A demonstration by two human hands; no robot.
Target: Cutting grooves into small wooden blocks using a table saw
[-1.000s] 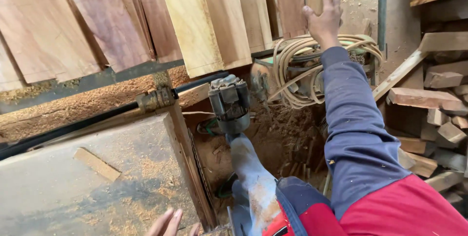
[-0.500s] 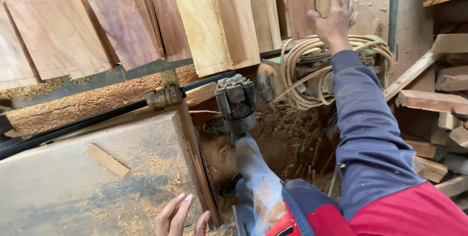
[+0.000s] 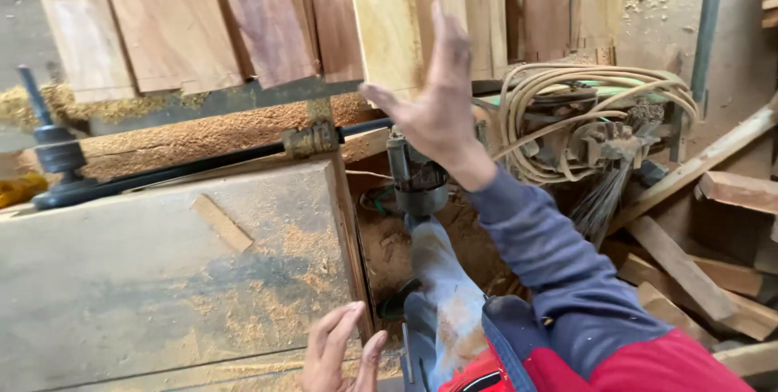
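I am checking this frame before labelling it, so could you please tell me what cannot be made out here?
Head view only:
- Left hand: palm cut off by the bottom edge.
- Right hand: motion-blurred; it hides part of the pale plank.
- Power tool: partly hidden behind the right forearm; type unclear.

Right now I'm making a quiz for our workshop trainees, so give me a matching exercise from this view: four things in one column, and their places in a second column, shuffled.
Things:
1. right hand
2. left hand
3. coil of pale hose
4. small wood strip

Places:
A. lying flat on the dusty machine table
B. raised, fingers spread, in front of the leaning boards
C. at the table's near edge, bottom of view
D. piled on the machine at right, behind the blue sleeve

Pairs: 1-B, 2-C, 3-D, 4-A
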